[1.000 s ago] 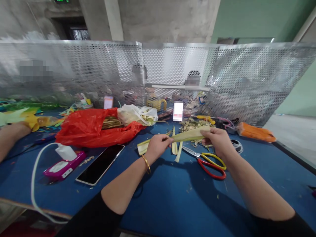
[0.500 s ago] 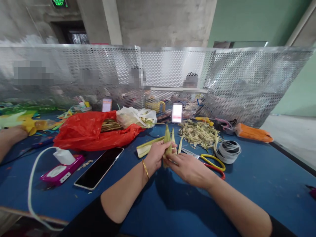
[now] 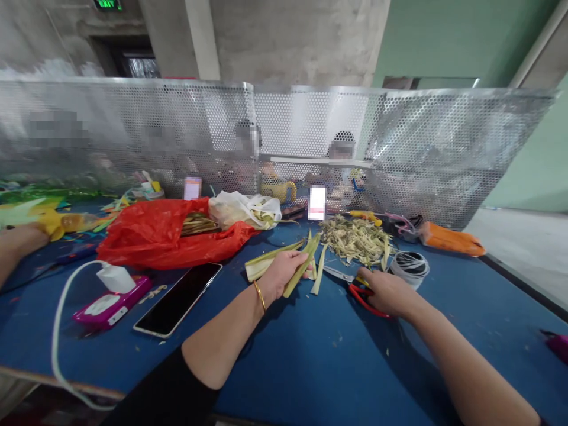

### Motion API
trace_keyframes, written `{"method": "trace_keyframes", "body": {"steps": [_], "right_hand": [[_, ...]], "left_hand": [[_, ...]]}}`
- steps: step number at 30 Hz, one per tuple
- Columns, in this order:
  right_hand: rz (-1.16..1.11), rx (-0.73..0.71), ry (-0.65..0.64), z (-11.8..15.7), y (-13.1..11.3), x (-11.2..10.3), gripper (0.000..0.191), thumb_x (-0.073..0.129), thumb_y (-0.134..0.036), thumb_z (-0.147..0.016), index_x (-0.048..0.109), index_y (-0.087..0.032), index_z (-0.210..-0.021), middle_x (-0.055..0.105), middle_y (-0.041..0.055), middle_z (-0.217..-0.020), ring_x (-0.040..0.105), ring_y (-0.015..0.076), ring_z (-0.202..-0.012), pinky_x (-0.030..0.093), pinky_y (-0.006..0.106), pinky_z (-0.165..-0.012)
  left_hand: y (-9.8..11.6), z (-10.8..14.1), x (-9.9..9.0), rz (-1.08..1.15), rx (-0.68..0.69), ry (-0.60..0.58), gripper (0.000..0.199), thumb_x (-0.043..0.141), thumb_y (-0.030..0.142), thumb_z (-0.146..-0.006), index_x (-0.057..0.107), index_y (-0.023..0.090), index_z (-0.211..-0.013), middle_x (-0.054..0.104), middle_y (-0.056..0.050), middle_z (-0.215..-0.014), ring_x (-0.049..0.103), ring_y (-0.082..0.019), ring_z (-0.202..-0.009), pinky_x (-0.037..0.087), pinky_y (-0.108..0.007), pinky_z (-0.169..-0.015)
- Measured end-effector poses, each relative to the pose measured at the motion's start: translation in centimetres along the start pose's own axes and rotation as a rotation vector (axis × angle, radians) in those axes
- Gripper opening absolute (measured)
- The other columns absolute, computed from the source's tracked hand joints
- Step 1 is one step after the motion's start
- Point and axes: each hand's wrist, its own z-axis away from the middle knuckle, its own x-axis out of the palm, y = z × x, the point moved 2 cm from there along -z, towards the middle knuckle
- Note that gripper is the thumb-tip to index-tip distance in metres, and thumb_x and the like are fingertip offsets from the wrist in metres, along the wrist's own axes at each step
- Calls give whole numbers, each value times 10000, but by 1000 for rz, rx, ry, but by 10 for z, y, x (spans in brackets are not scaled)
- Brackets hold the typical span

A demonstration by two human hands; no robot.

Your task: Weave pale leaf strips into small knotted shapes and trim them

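Observation:
My left hand pinches a long pale-green husk leaf, which slants up and to the right above the table. More strips of husk lie just beyond its fingers, and a wider husk piece rests behind the wrist. My right hand is closed over the handles of a pair of scissors with one red and one yellow loop; the yellow one is mostly covered by the fingers. The metal blades point left, toward the husk strips, and lie low at the table.
A heap of shredded husk and a white coil sit behind the scissors. Leftward are a red plastic bag, a dark phone and a purple power strip. Another person's arm reaches in at far left. A perforated screen borders the back.
My right hand has left the husk and moved right onto the scissors' handles. The husk leaf in my left hand has tilted from upright to slanting right.

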Motion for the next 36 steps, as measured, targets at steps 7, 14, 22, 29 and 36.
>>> {"method": "trace_keyframes", "body": {"steps": [7,14,22,29,36], "right_hand": [[-514,56,178,0,16,-15,485,541,-198,-732,555,-206,-1217,697,52,-886,638,213,-788,441,288,-664],[-739,9,174,-1,2,-13,515,667,-424,-707,510,-210,-1149,595,-37,-706,551,147,-608,433,256,-580],[-670,43,240,0,-6,-14,518,660,-480,-710,569,-213,-1143,685,23,-827,613,188,-681,438,274,-606],[-707,62,265,2,-1,-18,536,659,-506,-703,570,-208,-1140,627,-12,-703,564,167,-597,419,277,-576],[-764,29,212,0,-6,-14,506,674,-495,-690,590,-208,-1099,618,-15,-714,559,161,-607,427,276,-584]], "left_hand": [[2,-4,-8,-92,78,137,154,576,191,-819,625,136,-683,638,-11,-593,499,-71,-420,361,-184,-437],[-1,-6,-7,-38,37,134,123,582,209,-812,639,125,-743,653,-25,-633,513,-71,-435,362,-186,-436],[-7,-5,2,53,-27,63,112,627,187,-776,635,132,-679,645,-21,-597,506,-74,-423,387,-194,-449],[-5,-9,-7,145,18,246,138,576,211,-824,649,127,-742,628,-6,-625,498,-55,-451,372,-174,-457],[-5,-3,5,143,-19,123,137,579,161,-817,642,122,-702,637,-22,-615,502,-64,-436,392,-189,-459]]}}
